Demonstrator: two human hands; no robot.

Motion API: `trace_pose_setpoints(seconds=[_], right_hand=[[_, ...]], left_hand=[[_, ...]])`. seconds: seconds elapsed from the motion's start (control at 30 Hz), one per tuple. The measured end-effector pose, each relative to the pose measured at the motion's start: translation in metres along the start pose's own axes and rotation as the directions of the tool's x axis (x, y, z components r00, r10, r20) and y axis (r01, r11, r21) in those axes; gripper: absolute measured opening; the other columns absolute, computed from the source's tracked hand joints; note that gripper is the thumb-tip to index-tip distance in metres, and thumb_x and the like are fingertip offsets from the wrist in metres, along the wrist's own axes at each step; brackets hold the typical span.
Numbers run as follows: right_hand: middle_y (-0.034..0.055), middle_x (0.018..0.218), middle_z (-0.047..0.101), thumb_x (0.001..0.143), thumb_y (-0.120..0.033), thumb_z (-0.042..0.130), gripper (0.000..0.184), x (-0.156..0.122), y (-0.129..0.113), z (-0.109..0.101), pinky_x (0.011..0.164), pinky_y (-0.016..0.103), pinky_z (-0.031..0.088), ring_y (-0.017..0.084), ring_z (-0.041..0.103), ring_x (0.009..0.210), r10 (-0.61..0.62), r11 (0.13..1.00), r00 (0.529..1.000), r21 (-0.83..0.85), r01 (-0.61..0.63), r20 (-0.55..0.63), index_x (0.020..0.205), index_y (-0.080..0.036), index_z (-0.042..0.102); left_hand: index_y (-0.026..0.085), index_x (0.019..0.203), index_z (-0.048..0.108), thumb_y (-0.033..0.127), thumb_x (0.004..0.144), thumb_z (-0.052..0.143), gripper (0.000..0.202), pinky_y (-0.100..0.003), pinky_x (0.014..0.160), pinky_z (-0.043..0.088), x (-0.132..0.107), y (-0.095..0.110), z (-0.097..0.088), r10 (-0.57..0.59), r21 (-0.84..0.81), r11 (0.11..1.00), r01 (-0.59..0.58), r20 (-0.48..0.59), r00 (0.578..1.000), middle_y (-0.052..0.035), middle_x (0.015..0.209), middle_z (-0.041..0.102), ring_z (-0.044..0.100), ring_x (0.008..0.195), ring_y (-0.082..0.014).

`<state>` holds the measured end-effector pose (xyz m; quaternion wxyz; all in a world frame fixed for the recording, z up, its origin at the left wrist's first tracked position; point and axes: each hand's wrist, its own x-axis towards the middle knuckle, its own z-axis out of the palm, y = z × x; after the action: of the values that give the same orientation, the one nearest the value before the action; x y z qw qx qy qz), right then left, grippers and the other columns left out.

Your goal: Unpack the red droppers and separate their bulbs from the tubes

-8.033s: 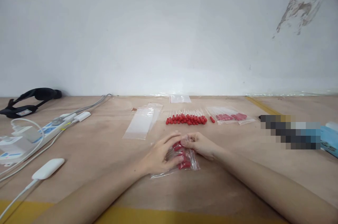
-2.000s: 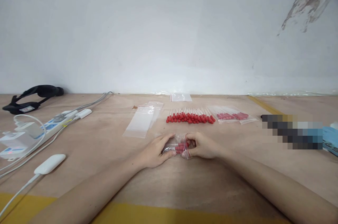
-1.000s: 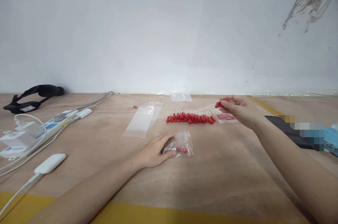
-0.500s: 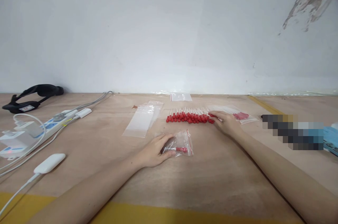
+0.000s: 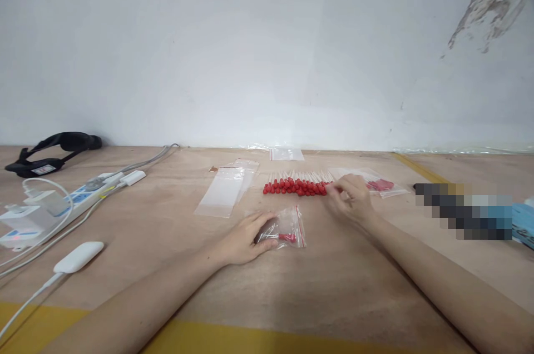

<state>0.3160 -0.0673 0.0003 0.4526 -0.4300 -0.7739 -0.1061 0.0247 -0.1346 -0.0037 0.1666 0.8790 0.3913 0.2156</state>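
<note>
My left hand (image 5: 246,240) lies on the table with its thumb and fingers around the edge of a small clear zip bag (image 5: 292,220). Inside that bag are a red-headed piece (image 5: 287,237) and thin white sticks. A row of red-headed white sticks (image 5: 296,186) lies behind the bag, heads toward me. At the right end of the row is my right hand (image 5: 352,198), fingers curled together and slightly blurred. What is between its fingertips is hidden.
Flat clear bags (image 5: 223,190) lie to the left, and another bag (image 5: 287,154) lies by the wall. Beyond my right hand is a bag with red contents (image 5: 379,184). A power strip (image 5: 79,198), a white case (image 5: 79,257) and a black headset (image 5: 54,151) are at left.
My right hand has drawn slightly toward me, and its fingers have curled in. Red heads that were at its fingertips no longer show there. The left hand and bag stay in place.
</note>
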Motion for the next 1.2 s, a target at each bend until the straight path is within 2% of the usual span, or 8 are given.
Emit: trace_pose_setpoints(seconds=[0.1,0.17,0.47,0.77,0.9,1.03,1.1,1.2], right_hand=[[0.0022,0.060,0.054,0.077,-0.032,0.052,0.019,-0.003,-0.038,0.001,0.071,0.033,0.032,0.015,0.046,0.066,-0.174,0.976,0.917,0.190,0.111,0.358,0.066,-0.021,0.063],[0.0021,0.063,0.055,0.077,-0.032,0.053,0.017,-0.005,-0.056,0.004,0.070,0.032,0.032,0.015,0.046,0.068,-0.217,0.954,0.849,0.289,0.080,0.481,0.073,-0.023,0.066],[0.0011,0.077,0.058,0.072,-0.039,0.059,0.020,-0.011,-0.080,0.013,0.063,0.024,0.037,0.013,0.051,0.071,-0.187,0.857,0.712,0.467,-0.219,0.677,0.075,-0.020,0.066],[-0.0011,0.064,0.055,0.079,-0.026,0.046,0.010,-0.012,-0.080,0.011,0.052,0.023,0.034,0.010,0.047,0.056,0.029,0.854,0.756,0.377,-0.358,0.653,0.078,-0.018,0.053],[-0.0007,0.066,0.056,0.075,-0.034,0.055,0.017,-0.002,-0.067,0.007,0.054,0.023,0.038,0.010,0.049,0.059,0.033,0.732,0.714,0.470,-0.494,0.699,0.078,-0.018,0.054],[0.0009,0.069,0.059,0.068,-0.039,0.062,0.025,0.015,-0.052,-0.008,0.059,0.024,0.041,0.010,0.052,0.061,0.119,0.582,0.710,0.530,-0.616,0.694,0.076,-0.016,0.055],[0.0008,0.068,0.059,0.068,-0.041,0.062,0.026,0.024,-0.043,-0.016,0.059,0.024,0.042,0.010,0.052,0.060,0.243,0.549,0.761,0.562,-0.619,0.601,0.074,-0.016,0.055],[0.0015,0.069,0.060,0.068,-0.043,0.062,0.027,0.032,-0.028,-0.021,0.059,0.025,0.042,0.011,0.053,0.061,0.469,0.544,0.830,0.641,-0.541,0.302,0.074,-0.017,0.054]], left_hand=[[0.022,0.126,0.034,0.042,0.081,0.049,0.051,-0.038,0.093,0.038,0.000,0.000,0.000,0.009,-0.009,1.000,-0.009,0.002,1.000,-0.0075,0.125,0.046,0.045,0.111,-0.0221],[0.022,0.128,0.032,0.040,0.082,0.048,0.051,-0.039,0.094,0.038,0.000,0.001,0.000,0.026,-0.015,1.000,-0.026,-0.004,1.000,-0.0082,0.126,0.045,0.044,0.112,-0.0224],[0.022,0.128,0.031,0.034,0.087,0.041,0.044,-0.038,0.096,0.036,0.001,0.007,0.002,0.040,0.022,0.999,-0.039,-0.026,0.999,-0.0078,0.125,0.045,0.043,0.114,-0.0202],[0.021,0.132,0.026,0.038,0.083,0.047,0.056,-0.042,0.099,0.034,-0.002,0.000,0.001,0.047,0.035,0.998,-0.048,0.004,0.999,-0.0097,0.131,0.039,0.038,0.119,-0.0235],[0.026,0.133,0.027,0.037,0.084,0.044,0.053,-0.042,0.099,0.032,-0.006,0.004,-0.010,0.071,0.130,0.988,-0.079,0.062,0.996,-0.0072,0.136,0.033,0.034,0.122,-0.0247],[0.029,0.119,0.048,0.040,0.080,0.049,0.041,-0.050,0.097,0.031,-0.009,0.010,-0.028,0.087,0.290,0.950,-0.113,0.102,0.991,-0.0059,0.135,0.034,0.039,0.118,-0.0311],[0.026,0.111,0.055,0.039,0.079,0.050,0.035,-0.050,0.097,0.030,-0.008,0.010,-0.031,0.105,0.332,0.935,-0.124,0.075,0.992,-0.0072,0.132,0.039,0.041,0.116,-0.0309],[0.020,0.105,0.058,0.029,0.084,0.042,0.027,-0.039,0.096,0.036,-0.003,0.005,-0.025,0.165,0.277,0.950,-0.146,-0.048,0.985,-0.0082,0.120,0.051,0.047,0.111,-0.0227]])
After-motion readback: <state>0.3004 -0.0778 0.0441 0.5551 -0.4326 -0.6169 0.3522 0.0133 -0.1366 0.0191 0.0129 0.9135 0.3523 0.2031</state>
